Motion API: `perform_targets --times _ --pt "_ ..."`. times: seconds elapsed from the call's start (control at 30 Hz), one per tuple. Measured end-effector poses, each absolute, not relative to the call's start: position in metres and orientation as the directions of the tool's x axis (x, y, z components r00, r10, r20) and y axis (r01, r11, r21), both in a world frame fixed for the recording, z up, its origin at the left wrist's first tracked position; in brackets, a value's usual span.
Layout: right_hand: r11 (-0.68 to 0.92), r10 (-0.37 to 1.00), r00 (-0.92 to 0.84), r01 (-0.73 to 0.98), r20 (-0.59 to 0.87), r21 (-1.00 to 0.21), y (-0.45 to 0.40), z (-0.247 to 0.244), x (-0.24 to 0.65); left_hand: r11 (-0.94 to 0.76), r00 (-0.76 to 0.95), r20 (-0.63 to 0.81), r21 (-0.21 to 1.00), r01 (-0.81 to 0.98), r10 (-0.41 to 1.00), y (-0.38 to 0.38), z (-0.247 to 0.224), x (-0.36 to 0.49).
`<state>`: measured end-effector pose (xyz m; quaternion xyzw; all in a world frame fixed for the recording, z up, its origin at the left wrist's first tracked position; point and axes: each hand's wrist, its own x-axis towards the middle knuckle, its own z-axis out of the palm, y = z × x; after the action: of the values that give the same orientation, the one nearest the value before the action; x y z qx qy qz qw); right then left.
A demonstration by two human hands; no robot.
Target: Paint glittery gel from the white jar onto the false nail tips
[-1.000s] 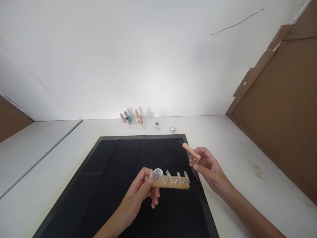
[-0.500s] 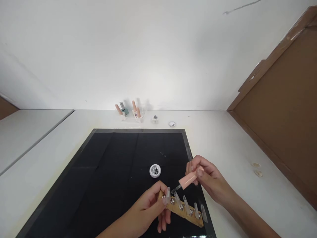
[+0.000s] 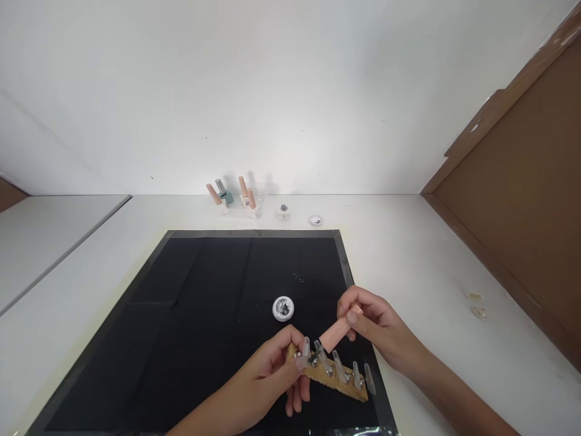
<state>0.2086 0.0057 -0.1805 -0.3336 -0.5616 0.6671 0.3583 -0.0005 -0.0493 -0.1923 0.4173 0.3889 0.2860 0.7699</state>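
My left hand (image 3: 275,372) is closed on the left end of a tan nail-tip stand (image 3: 336,381), thumb on top and fingers beneath. Several clear false nail tips (image 3: 339,367) stick up in a row from silver mounts on it. In my right hand (image 3: 374,321), a nail polish brush (image 3: 336,333) is pinched by its pink cap. Its dark bristles reach down beside the nail tips nearest my left thumb; whether they touch one cannot be made out. Beyond the stand, an open round white pot (image 3: 283,309) with silvery contents sits on the black mat (image 3: 200,327).
Several nail polish bottles, among them a pink-capped one (image 3: 252,204) and a teal one (image 3: 224,194), stand by the white wall. To their right are a small clear bottle (image 3: 283,212) and a round white lid (image 3: 315,220). A brown cardboard panel (image 3: 521,175) rises at the right.
The brush has moved left and down, bringing its bristles in among the nail tips near my left thumb. My left hand keeps its hold on the stand. The camera view has shifted slightly.
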Motion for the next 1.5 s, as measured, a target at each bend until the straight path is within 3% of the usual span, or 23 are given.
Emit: perform_targets --times 0.4,0.7,1.13,1.5 --pt "-0.101 0.889 -0.456 -0.095 -0.047 -0.990 0.0066 -0.1825 0.2120 0.495 0.543 -0.376 0.864 -0.087 0.751 -0.0508 -0.1935 0.0010" --pt "-0.067 0.845 -0.535 -0.115 0.004 -0.991 0.0037 -0.1838 0.2111 0.492 0.550 -0.372 0.866 -0.083 0.747 -0.0495 -0.1913 0.0033" --pt "-0.061 0.909 -0.417 -0.081 -0.022 -0.995 0.0089 -0.1852 0.2134 0.484 0.548 -0.370 0.872 -0.073 0.750 -0.0509 -0.1942 0.0043" --pt "-0.052 0.847 -0.531 -0.128 0.024 -0.990 0.0054 -0.1878 0.2133 0.485 0.575 -0.365 0.872 -0.064 0.732 -0.0511 -0.1918 0.0041"
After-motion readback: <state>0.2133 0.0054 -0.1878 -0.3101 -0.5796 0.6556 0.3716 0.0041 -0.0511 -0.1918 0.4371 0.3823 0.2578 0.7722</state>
